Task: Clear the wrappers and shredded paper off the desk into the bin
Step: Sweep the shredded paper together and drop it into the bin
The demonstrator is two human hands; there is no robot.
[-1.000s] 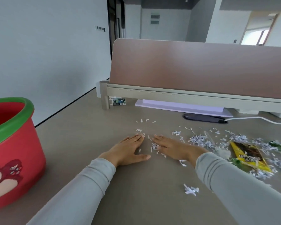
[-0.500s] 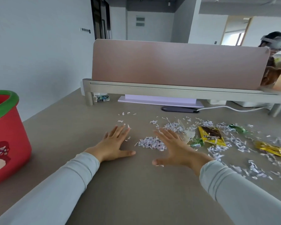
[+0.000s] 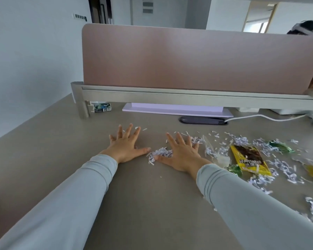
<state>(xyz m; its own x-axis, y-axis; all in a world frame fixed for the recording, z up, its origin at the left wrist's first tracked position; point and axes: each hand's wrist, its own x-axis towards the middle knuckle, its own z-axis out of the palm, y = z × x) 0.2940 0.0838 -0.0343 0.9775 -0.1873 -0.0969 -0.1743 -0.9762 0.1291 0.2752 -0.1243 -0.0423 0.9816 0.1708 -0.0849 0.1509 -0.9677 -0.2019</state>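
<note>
Left hand (image 3: 126, 147) and right hand (image 3: 181, 154) lie flat, fingers spread, holding nothing, either side of the little heap of white shredded paper (image 3: 159, 154) on the smooth grey desk (image 3: 152, 204), so I'd keep the palms down and also rake in the yellow foil wrapper (image 3: 249, 159) at 3 o'clock.

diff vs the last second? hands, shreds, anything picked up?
The hands parted from near-touching fingertips. Now the left hand and right hand lie flat with fingers spread, and their thumbs have closed in on a small shred pile between them. Nothing is gripped. The view swung right, so the red bin left the frame. The yellow wrapper, green wrapper and loose shreds stayed put on the desk.
</note>
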